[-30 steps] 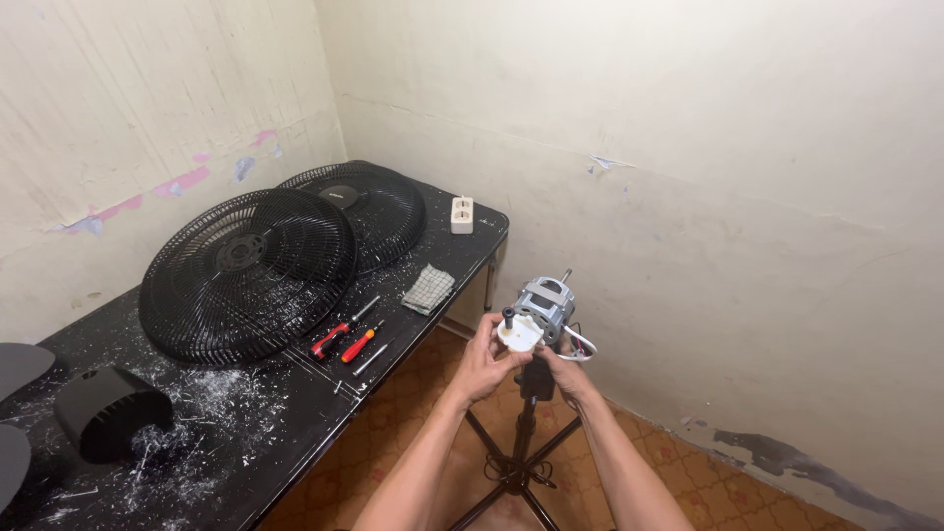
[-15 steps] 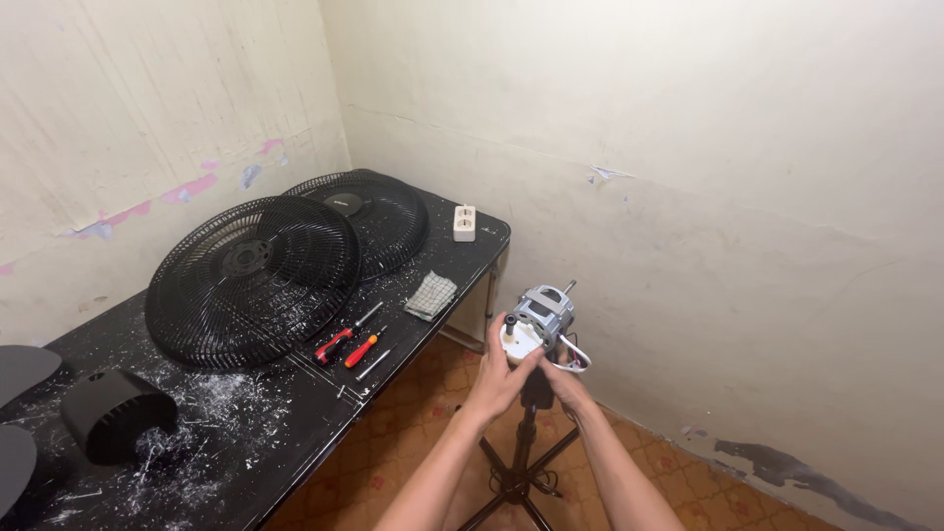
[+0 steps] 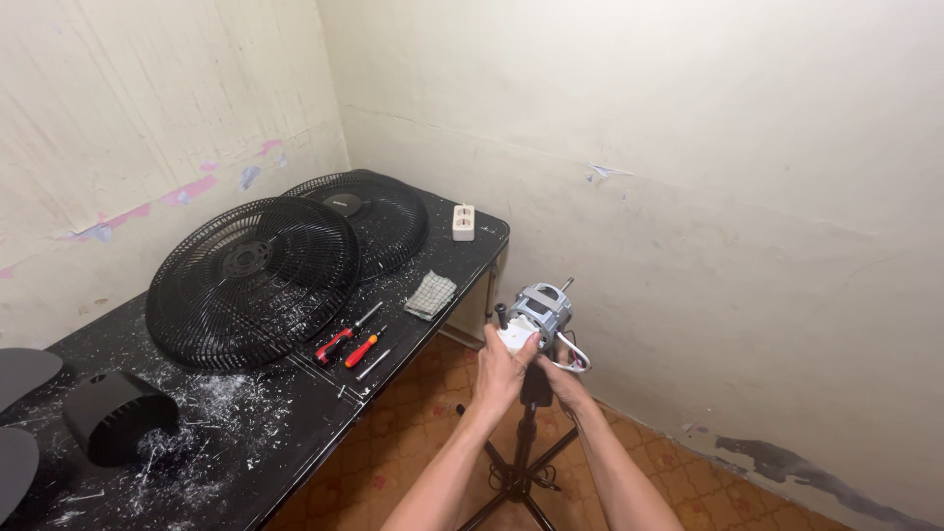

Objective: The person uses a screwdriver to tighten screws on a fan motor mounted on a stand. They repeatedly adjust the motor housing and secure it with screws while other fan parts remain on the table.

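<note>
Hands centre frame: your left hand (image 3: 501,369) clasps the fan motor (image 3: 539,310) base, right hand (image 3: 562,379) cups beneath; shaft points upper right

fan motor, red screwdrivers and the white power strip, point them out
fan motor (image 3: 541,308), head view, on its grey metal body
red screwdrivers (image 3: 346,347), head view, between the two red handles
white power strip (image 3: 462,222), head view, on its top face

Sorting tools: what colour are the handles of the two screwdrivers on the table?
Red, with black trim, on both screwdrivers, seen in the head view on the black table.
</note>
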